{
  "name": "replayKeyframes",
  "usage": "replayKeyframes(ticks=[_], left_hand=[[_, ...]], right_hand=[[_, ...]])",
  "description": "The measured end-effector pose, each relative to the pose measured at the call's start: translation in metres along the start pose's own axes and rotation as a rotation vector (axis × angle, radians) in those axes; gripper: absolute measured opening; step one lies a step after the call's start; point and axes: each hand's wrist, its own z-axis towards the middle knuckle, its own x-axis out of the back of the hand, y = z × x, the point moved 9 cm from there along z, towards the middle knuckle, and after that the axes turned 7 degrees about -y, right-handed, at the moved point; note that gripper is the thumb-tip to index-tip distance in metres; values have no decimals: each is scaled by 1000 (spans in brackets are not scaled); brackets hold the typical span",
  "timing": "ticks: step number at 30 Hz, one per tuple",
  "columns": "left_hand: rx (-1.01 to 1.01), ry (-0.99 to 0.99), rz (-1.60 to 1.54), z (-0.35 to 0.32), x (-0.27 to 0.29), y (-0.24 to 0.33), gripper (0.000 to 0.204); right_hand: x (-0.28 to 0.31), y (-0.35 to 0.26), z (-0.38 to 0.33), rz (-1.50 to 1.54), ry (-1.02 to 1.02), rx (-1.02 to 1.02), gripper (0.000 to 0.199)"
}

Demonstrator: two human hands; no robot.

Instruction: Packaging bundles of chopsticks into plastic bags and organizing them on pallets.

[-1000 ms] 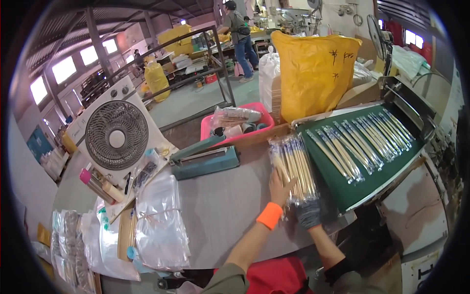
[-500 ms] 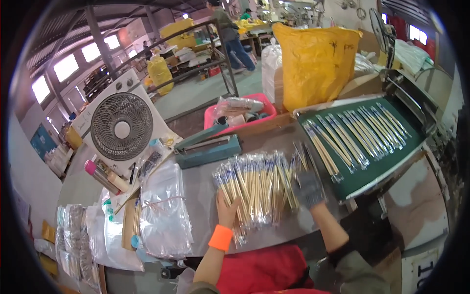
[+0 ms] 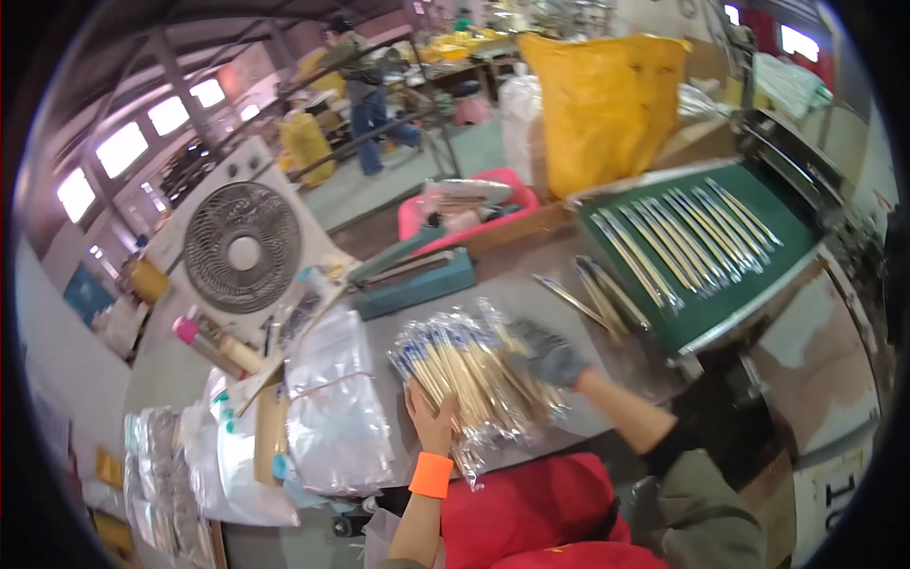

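A thick pile of wooden sticks in clear plastic sleeves (image 3: 479,375), with blue upper ends, lies on the grey table before me. My bare left hand (image 3: 433,417), an orange band at its wrist, rests against the pile's lower left side with thumb and fingers apart. At the pile's upper right, my grey-gloved right hand (image 3: 552,353) lies against the sleeves, fingers stretched out and slightly blurred. Several loose sleeved sticks (image 3: 607,294) lie right of the pile. More sleeved sticks (image 3: 687,237) lie in a slanting row on a green board (image 3: 758,204).
Behind the pile stands a teal hand sealer (image 3: 412,289), with a pink basket (image 3: 507,228) beyond. Flat clear bags (image 3: 336,408) lie left, near a fan (image 3: 242,251) and a pink-capped bottle (image 3: 204,346). A yellow sack (image 3: 607,119) stands behind; a person (image 3: 365,95) is in the background.
My right hand has moved left and up, and the pile is bunched further left. Several sleeved sticks now lie apart from it on the right. The background person has shifted left.
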Motion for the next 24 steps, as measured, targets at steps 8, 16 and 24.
replayKeyframes(ticks=[8, 16, 24], left_hand=[[-50, 44, 129, 5, 32, 6, 70], [5, 17, 55, 37, 26, -8, 73], [43, 20, 119, 46, -12, 0, 77]], right_hand=[[346, 195, -122, -1258, 582, -864, 36], [352, 271, -178, -1076, 709, -809, 31], [179, 96, -38, -792, 503, -246, 26]])
